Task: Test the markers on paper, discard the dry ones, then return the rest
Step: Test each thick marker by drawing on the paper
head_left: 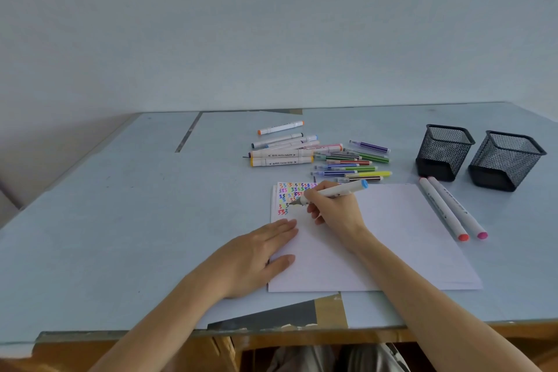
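Observation:
A white sheet of paper (pixel 389 229) lies on the pale blue table, with rows of coloured squiggles (pixel 291 194) in its far left corner. My right hand (pixel 335 210) grips a white marker with a blue end cap (pixel 335 191), its tip down on the paper beside the squiggles. My left hand (pixel 259 254) rests flat on the paper's left edge. Behind the paper lies a heap of thick white markers (pixel 282 153) and thin coloured pens (pixel 356 161). Two white markers (pixel 453 211) with red and pink caps lie to the right of the paper.
Two black mesh pen cups (pixel 442 151) (pixel 505 160) stand at the far right. The table's front edge (pixel 211 334) has worn patches showing cardboard and dark board. A grey wall rises behind the table.

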